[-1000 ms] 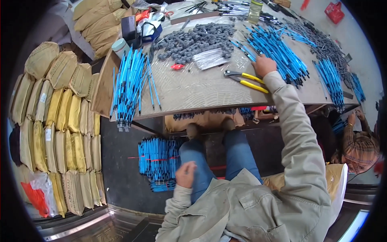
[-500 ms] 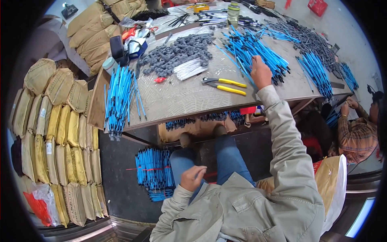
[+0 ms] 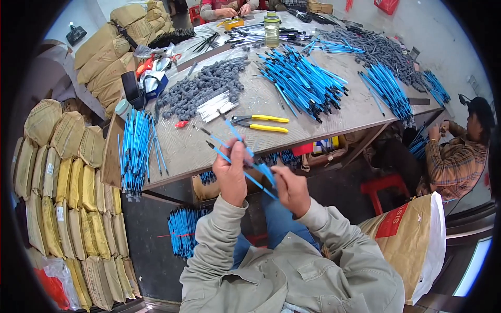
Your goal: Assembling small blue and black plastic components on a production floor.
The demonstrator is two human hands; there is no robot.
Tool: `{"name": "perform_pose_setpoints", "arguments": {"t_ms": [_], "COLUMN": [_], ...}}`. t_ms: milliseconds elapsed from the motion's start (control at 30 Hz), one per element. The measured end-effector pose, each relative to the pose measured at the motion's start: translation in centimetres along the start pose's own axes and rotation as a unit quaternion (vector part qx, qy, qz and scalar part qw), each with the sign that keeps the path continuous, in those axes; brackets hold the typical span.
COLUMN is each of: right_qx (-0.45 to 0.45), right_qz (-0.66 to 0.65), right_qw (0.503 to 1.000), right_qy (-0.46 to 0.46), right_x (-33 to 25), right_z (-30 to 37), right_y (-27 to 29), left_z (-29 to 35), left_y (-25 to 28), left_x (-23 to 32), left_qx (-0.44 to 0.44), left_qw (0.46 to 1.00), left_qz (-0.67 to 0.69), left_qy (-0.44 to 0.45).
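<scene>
We have a few blue rods (image 3: pixel 245 159) up off the table (image 3: pixel 182 151) and held over our lap; our left hand (image 3: pixel 231 175) is closed around them near their middle, their dark tips fanning up and away toward the table edge; our right hand (image 3: pixel 292 189) pinches the lower ends, fingers curled on the stems, so both hands grip the same small bunch. We judge the step in hand to be gathering and squaring up a handful of rods, since the stems cross rather than lie parallel; the next move, as we read it, calls for sliding the ends level against each other without letting a stem slip through the left fist, which wants a looser grip on one side and a firm one on the other.

Just beyond the rods, yellow-handled pliers (image 3: pixel 261 123) lie on the table, untouched; behind them sits a heap of grey pieces (image 3: pixel 203 88) and a big loose pile of blue rods (image 3: pixel 302 81); a tidier bundle (image 3: pixel 136 148) lies at the table's left edge; more rods stand below on the floor (image 3: pixel 183 229). Another person (image 3: pixel 454 156) works seated at the right.
</scene>
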State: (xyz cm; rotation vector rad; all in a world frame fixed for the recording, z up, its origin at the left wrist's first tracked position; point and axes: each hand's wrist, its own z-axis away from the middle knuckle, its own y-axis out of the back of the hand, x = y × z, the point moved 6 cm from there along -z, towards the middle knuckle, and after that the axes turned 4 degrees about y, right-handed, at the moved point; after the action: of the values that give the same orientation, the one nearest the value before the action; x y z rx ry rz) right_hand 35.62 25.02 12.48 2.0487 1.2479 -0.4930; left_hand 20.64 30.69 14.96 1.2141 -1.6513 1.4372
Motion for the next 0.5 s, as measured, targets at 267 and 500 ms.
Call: {"name": "perform_pose_setpoints", "arguments": {"t_ms": [267, 500], "right_qx": [-0.041, -0.167], "right_qz": [0.192, 0.568], "right_qw": [0.98, 0.801], "right_qy": [0.027, -0.089], "right_x": [9.4, 22.2], "right_z": [-18.2, -25.5], "right_y": [4.5, 4.0], "left_z": [0.0, 2.3], "left_y": [4.9, 7.2], "left_x": [-3.3, -4.8], "left_qx": [0.058, 0.163], "left_qw": [0.978, 0.964], "left_qz": [0.121, 0.102], "left_qy": [0.161, 0.185]}}
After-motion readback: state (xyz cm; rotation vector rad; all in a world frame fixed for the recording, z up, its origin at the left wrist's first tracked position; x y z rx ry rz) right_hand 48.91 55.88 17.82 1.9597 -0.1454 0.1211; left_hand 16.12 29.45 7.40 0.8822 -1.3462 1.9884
